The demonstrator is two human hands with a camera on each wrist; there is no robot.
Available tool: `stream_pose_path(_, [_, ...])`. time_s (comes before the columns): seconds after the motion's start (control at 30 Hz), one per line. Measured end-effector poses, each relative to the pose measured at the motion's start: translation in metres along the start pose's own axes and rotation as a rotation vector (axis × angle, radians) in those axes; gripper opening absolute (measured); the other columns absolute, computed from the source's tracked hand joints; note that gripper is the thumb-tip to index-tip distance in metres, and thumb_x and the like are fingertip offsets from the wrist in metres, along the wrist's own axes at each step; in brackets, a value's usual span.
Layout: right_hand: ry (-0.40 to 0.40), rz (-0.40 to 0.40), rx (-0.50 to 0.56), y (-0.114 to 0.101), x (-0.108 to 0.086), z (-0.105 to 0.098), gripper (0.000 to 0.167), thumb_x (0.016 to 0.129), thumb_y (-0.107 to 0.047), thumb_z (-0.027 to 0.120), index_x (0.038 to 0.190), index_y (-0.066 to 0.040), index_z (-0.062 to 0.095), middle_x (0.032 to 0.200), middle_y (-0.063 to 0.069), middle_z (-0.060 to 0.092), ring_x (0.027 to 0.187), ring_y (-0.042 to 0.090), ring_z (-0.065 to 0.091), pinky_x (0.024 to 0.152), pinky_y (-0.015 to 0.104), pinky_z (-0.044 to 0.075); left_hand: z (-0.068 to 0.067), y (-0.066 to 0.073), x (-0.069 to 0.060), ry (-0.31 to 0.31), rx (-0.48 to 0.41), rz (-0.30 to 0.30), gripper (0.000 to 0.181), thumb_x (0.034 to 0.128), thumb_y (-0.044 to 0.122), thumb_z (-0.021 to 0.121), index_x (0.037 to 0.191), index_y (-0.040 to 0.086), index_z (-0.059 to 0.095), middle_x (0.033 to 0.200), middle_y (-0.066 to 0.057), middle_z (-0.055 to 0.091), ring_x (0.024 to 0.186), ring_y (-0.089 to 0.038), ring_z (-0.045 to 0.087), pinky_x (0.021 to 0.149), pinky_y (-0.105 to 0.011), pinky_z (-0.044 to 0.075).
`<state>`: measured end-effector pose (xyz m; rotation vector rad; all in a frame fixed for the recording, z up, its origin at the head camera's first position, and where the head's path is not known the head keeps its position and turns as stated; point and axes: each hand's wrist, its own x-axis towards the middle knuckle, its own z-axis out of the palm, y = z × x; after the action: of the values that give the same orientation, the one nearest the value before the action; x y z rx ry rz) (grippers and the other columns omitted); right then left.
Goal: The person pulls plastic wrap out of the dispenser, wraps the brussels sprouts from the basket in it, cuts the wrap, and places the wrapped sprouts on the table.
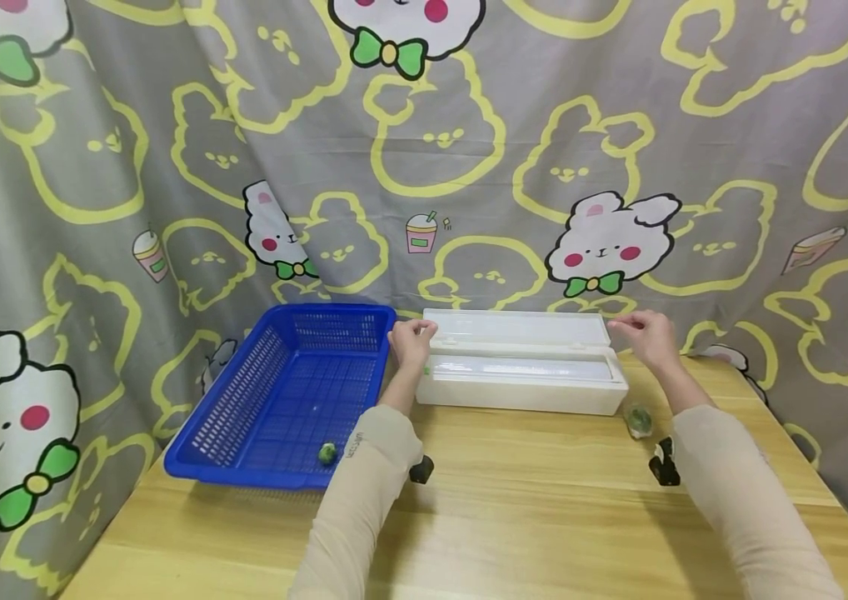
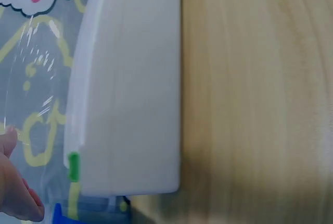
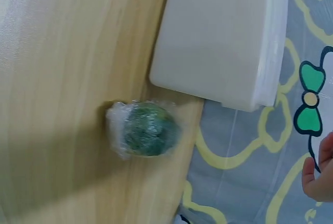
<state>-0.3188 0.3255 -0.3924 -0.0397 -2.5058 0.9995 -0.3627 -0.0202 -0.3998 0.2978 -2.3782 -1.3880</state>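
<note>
A long white cling film dispenser [image 1: 521, 397] stands on the table with its lid [image 1: 517, 325] raised at the back. Above its left end my left hand [image 1: 412, 343] pinches an edge of clear cling film [image 2: 39, 65], whose glints show in the left wrist view. My right hand [image 1: 650, 335] is raised beyond the right end, thumb and fingertips together, apparently on the film's other side; the film is barely visible there. A round green vegetable wrapped in film [image 3: 148, 130] lies beside the dispenser's right end.
A blue plastic basket [image 1: 277, 480] stands to the left, close to my left forearm. One small green vegetable [image 1: 327, 452] lies inside it, near the front. A patterned curtain [image 1: 469, 183] hangs right behind the wooden table [image 1: 536, 508].
</note>
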Motion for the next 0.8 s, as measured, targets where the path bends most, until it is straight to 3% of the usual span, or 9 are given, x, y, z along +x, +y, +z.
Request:
stream_pose_path(0.27, [0.070,-0.044,-0.020,-0.015,0.004,-0.015,0.027,0.086,-0.020,0.063,0.088,0.006,0.067,0.080,0.015,0.057,0.063,0.008,0.041,0.054,0.022,0.034,-0.012,0.019,0.005,0.016,0.002,0.081,0.010,0.0785,0.018,0.071,0.083,0.009,0.074,0.084,-0.009,0.065,0.089,-0.025,0.050,0.086,-0.034,0.035])
stream_pose_path(0.4, [0.088,-0.056,-0.015,-0.024,0.008,-0.024,0.029,0.086,-0.023,0.063,0.089,0.005,0.067,0.079,0.013,0.059,0.061,0.003,0.041,0.053,0.020,0.034,-0.018,0.029,0.007,0.005,-0.019,0.077,0.011,0.0793,0.019,0.070,0.083,0.010,0.074,0.090,-0.006,0.064,0.093,-0.024,0.049,0.084,-0.035,0.036])
stream_pose_path(0.53, [0.089,-0.055,-0.015,-0.031,0.009,-0.032,0.029,0.086,-0.023,0.063,0.090,0.005,0.067,0.078,0.010,0.058,0.062,0.005,0.041,0.053,0.020,0.034,-0.025,0.036,0.008,-0.004,-0.034,0.085,0.012,0.0790,0.020,0.071,0.083,0.009,0.074,0.091,-0.006,0.064,0.095,-0.024,0.049,0.084,-0.035,0.037])
stream_pose_path(0.8, [0.107,-0.055,-0.026,-0.045,0.013,-0.047,0.032,0.086,-0.025,0.063,0.092,0.006,0.067,0.074,0.006,0.052,0.068,0.013,0.041,0.058,0.024,0.033,-0.038,0.054,0.009,0.018,-0.080,0.164,0.012,0.0780,0.017,0.072,0.083,0.007,0.074,0.088,-0.007,0.062,0.087,-0.024,0.051,0.082,-0.036,0.038])
